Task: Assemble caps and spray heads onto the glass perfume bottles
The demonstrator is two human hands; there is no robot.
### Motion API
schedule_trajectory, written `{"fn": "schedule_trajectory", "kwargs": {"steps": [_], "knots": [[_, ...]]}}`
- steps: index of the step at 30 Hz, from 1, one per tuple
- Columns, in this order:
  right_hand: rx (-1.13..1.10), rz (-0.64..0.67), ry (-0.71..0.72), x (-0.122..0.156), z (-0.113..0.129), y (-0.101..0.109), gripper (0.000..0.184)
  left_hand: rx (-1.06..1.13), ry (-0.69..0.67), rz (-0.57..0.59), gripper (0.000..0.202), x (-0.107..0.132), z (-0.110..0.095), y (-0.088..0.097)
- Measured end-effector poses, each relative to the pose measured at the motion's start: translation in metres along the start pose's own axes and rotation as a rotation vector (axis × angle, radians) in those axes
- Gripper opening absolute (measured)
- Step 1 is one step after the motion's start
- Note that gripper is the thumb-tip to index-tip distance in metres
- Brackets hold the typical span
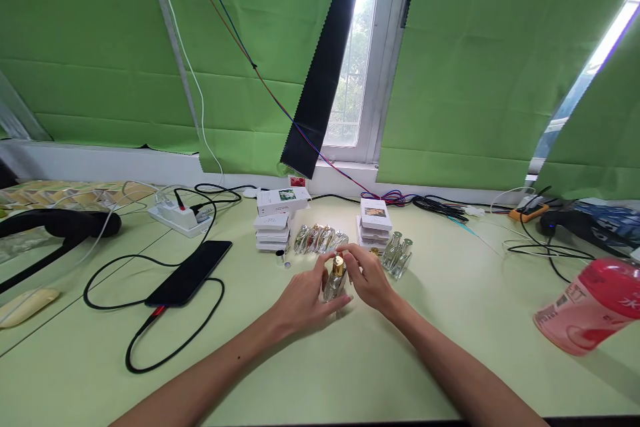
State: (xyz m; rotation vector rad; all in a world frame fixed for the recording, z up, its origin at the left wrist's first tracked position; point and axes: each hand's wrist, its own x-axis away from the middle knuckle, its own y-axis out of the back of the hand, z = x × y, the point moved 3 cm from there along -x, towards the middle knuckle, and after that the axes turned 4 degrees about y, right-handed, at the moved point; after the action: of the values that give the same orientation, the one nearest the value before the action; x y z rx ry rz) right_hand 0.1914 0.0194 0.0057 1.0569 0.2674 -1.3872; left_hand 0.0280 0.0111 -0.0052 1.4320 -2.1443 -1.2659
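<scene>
A small clear glass bottle with a gold cap (337,277) stands upright on the pale green table (350,360). My left hand (303,297) wraps around its body from the left. The fingers of my right hand (367,275) pinch at the gold cap from the right. Just behind lie a row of similar bottles (320,238) on their sides, and a few more bottles (397,253) to the right. Two stacks of small white boxes stand behind them, one stack (274,225) on the left and one stack (375,221) on the right. A loose silver cap (281,258) sits to the left.
A black phone (190,272) on a looping black cable lies at the left, with a white power strip (181,219) behind it. A pink-red container (590,307) stands at the right edge. Cables and a black device (565,223) fill the back right. Green curtains hang behind.
</scene>
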Motion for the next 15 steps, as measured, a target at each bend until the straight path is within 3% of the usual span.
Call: {"fn": "schedule_trajectory", "kwargs": {"steps": [5, 10, 15], "knots": [[-0.041, -0.001, 0.004, 0.0017, -0.0021, -0.0003, 0.039, 0.127, -0.025, -0.026, 0.07, 0.0039, -0.0031, 0.0013], [-0.053, 0.01, 0.042, 0.002, -0.0015, 0.0003, 0.036, 0.224, -0.19, -0.087, 0.052, 0.0079, -0.005, 0.0022], [-0.052, 0.008, 0.045, 0.0018, 0.0004, 0.0009, 0.034, 0.15, -0.258, -0.244, 0.033, 0.0077, -0.0029, 0.0047]]}}
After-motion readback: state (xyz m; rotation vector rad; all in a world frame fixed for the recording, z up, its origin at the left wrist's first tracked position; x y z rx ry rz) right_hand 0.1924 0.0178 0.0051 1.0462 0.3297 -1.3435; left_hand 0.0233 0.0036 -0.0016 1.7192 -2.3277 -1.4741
